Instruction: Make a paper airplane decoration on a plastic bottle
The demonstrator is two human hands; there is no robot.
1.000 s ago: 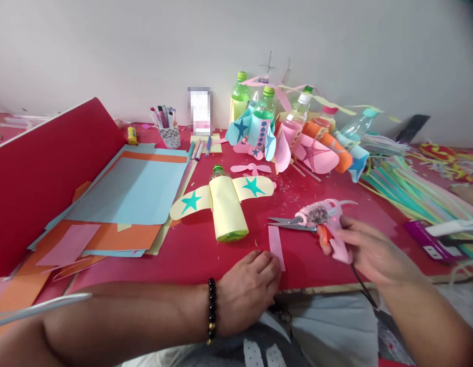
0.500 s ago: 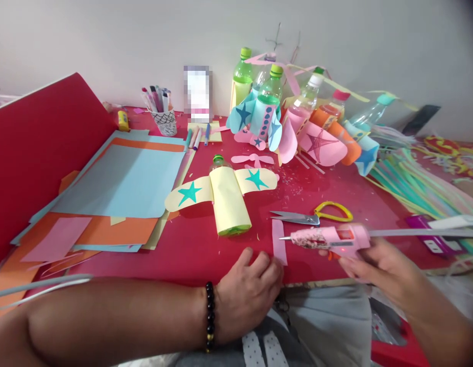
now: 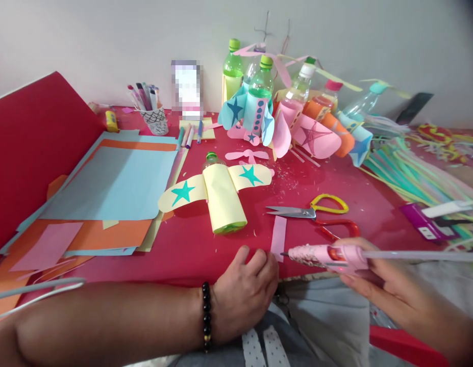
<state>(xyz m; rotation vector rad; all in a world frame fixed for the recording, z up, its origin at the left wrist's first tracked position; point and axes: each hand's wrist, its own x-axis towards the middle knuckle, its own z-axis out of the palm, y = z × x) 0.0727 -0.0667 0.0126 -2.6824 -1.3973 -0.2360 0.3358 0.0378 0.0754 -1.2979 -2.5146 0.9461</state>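
My right hand (image 3: 389, 285) grips a pink hot glue gun (image 3: 331, 256), a long glue stick (image 3: 420, 256) poking out of its back. The nozzle points left, at the lower part of a narrow pink paper strip (image 3: 279, 234). My left hand (image 3: 246, 285) is closed, its curled fingertips at the strip's lower end by the table's front edge; the thumb is hidden. Beyond it lies a bottle wrapped in yellow paper (image 3: 224, 199), with paper wings (image 3: 182, 192) bearing green stars. Scissors (image 3: 292, 211) with yellow and red handles lie just behind the glue gun.
Decorated bottle planes (image 3: 261, 109) stand at the back, a pink paper propeller (image 3: 247, 155) before them. Coloured paper sheets (image 3: 109, 178) lie left, with a pen cup (image 3: 155, 120) and a phone (image 3: 187, 89) behind. A purple power strip (image 3: 427, 224) and paper strips (image 3: 404, 168) are right.
The glue gun has come down and toward me, its nozzle now at the strip's lower end; the red scissor handle has come into sight. The view has shifted slightly.
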